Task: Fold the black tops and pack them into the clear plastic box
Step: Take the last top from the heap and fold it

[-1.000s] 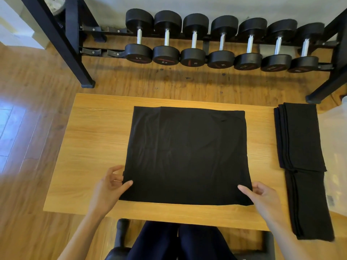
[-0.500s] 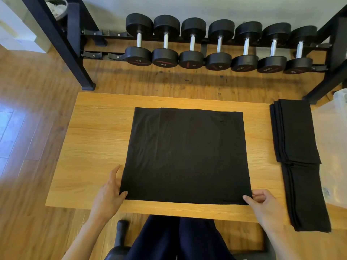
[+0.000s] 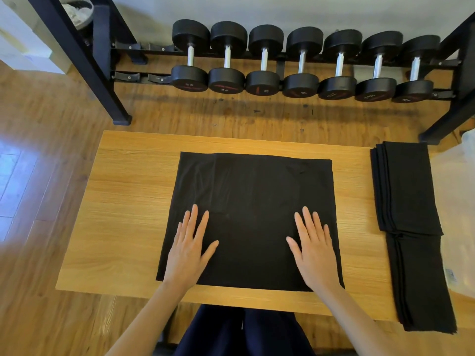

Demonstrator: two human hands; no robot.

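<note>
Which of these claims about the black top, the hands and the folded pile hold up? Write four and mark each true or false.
1. Both hands, left hand and right hand, lie flat on the spread black fabric top. True.
2. The right hand pinches a corner. False: its fingers are straight.
3. Folded black tops lie at the light wooden table's right end. True.
4. Five dumbbells sit on the rack. False: seven black dumbbells.

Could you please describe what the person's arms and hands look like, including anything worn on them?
Both forearms are bare, with no sleeves in view. The left hand and the right hand wear no gloves, and no rings, watch or bracelets show. The nails look short and unpainted.
</note>
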